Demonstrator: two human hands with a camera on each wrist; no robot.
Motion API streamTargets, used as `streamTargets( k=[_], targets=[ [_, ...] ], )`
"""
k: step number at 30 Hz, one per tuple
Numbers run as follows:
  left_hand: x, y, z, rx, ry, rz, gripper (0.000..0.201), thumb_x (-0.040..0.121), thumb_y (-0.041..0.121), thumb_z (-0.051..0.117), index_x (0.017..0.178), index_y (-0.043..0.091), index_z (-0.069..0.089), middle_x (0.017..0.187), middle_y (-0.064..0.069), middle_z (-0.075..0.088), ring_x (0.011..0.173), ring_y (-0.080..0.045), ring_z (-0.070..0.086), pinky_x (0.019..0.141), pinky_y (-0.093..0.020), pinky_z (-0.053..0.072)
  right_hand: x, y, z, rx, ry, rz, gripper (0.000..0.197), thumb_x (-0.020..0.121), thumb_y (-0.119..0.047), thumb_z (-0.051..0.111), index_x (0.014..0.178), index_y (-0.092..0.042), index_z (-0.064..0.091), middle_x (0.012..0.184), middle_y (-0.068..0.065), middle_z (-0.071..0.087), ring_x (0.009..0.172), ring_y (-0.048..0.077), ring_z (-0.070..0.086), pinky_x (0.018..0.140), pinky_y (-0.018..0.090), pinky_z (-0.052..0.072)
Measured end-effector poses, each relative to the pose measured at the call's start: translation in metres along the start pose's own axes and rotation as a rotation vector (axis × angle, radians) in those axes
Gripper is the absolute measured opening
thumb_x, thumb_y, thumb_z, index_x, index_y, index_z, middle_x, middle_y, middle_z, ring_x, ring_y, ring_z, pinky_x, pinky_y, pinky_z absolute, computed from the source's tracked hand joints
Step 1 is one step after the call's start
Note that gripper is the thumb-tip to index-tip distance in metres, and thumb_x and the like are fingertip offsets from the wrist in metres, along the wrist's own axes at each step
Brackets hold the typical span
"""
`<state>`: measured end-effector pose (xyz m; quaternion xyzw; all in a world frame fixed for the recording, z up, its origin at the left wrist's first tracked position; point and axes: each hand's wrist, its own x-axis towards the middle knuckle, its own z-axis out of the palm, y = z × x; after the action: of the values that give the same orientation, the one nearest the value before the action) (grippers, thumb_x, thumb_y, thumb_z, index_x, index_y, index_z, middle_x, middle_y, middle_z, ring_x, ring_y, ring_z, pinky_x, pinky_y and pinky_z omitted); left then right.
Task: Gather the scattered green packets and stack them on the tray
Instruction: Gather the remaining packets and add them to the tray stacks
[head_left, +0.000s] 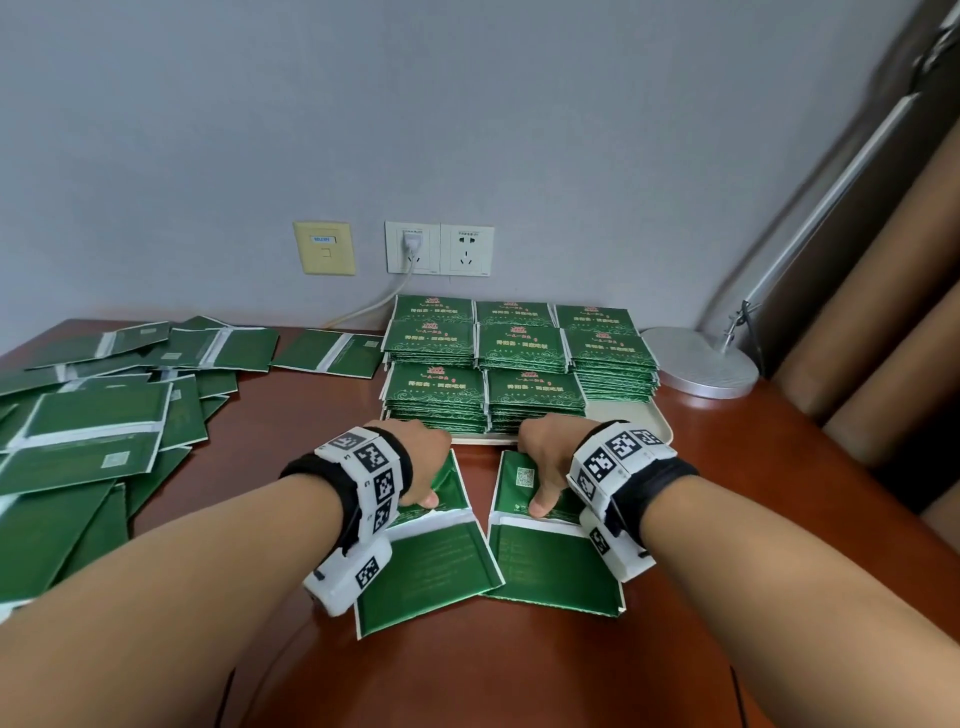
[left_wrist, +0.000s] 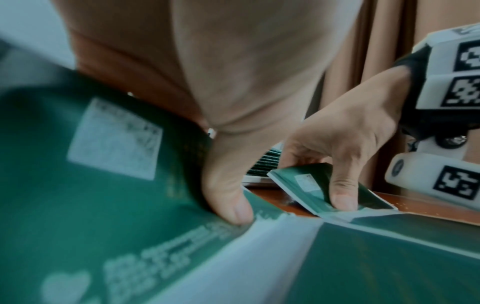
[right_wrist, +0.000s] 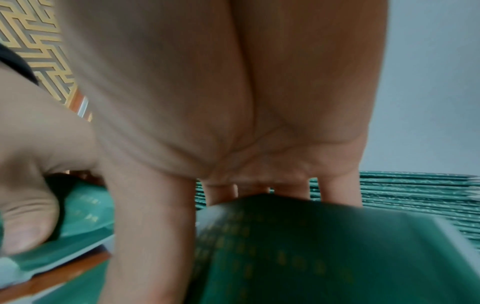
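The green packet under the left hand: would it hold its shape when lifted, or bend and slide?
Probably floppy: the green packet already curls upward where the left hand grips it. Likely light, being thin and flat. Its glossy face may slip on the polished table.

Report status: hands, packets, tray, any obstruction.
Left hand and right hand each grip a packet, folding it. Tray holds eight stacks. Loose pile remains left. Nothing in the way.
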<state>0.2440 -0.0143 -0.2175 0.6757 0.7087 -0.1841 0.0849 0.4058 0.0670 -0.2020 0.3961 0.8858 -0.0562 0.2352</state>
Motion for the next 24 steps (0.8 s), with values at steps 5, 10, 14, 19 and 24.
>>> streamTargets(
  k=[5,10,14,19,24],
  targets=[
    [-0.004,0.009,0.001,0.075,0.063,0.035,0.044,0.094,0.023,0.065,0.130,0.010,0.043,0.077,0.000,0.053,0.072,-0.020,0.059,0.066,-0.035,0.053,-0.006,-0.001,0.006,0.054,0.043,-0.049,0.057,0.075,-0.030,0.086,0.115,-0.001,0.059,0.105,0.009,0.068,0.098,0.027,0.064,0.088,0.038,0.054],
    [-0.012,0.011,-0.005,0.086,0.179,0.047,0.040,0.091,0.011,0.061,0.126,0.014,0.041,0.078,-0.001,0.057,0.067,-0.019,0.058,0.066,-0.035,0.055,-0.020,-0.004,0.017,-0.033,0.229,-0.054,0.025,0.076,-0.018,0.079,0.094,-0.010,0.064,0.086,0.005,0.068,0.080,0.024,0.064,0.073,0.040,0.059],
    [-0.018,0.007,-0.008,-0.038,0.268,0.029,0.040,0.092,0.018,0.064,0.129,0.023,0.046,0.089,0.003,0.061,0.082,-0.020,0.061,0.074,-0.036,0.055,-0.032,-0.003,0.017,-0.054,0.332,-0.023,0.019,0.080,-0.005,0.064,0.097,-0.012,0.059,0.086,0.004,0.056,0.079,0.028,0.055,0.063,0.034,0.046],
    [-0.032,0.006,0.003,-0.041,0.240,0.069,0.027,0.088,0.029,0.069,0.106,0.028,0.049,0.106,0.006,0.057,0.093,-0.018,0.056,0.082,-0.036,0.051,-0.047,0.000,0.029,-0.053,0.299,-0.068,0.026,0.076,-0.024,0.072,0.096,-0.018,0.057,0.093,0.004,0.062,0.084,0.027,0.059,0.067,0.035,0.052],
    [-0.044,0.009,0.013,-0.038,0.173,0.110,0.048,0.078,0.052,0.076,0.114,0.031,0.052,0.108,0.011,0.054,0.098,-0.016,0.055,0.074,-0.032,0.042,-0.067,-0.003,0.037,-0.129,0.309,-0.152,0.045,0.072,-0.047,0.079,0.101,-0.020,0.058,0.094,0.001,0.063,0.086,0.024,0.060,0.066,0.031,0.044]
  ],
)
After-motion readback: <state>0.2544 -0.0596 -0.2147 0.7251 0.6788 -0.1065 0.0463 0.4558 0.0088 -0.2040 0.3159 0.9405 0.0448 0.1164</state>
